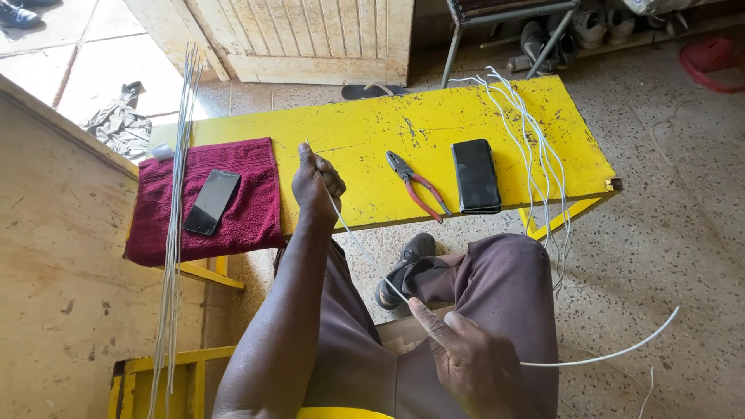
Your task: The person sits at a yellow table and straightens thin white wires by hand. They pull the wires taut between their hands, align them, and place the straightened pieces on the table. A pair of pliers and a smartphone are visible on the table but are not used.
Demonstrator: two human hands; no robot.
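Note:
My left hand is closed on one end of a thin white wire, held just above the front edge of the yellow bench. The wire runs down and right to my right hand, which grips it over my lap. Past that hand the wire curves out to the right above the floor. Red-handled pliers lie on the bench just right of my left hand.
A black wallet-like case lies beside the pliers. A dark phone rests on a maroon towel at the bench's left end. Long thin rods lean across the towel. Several white wires hang over the right end.

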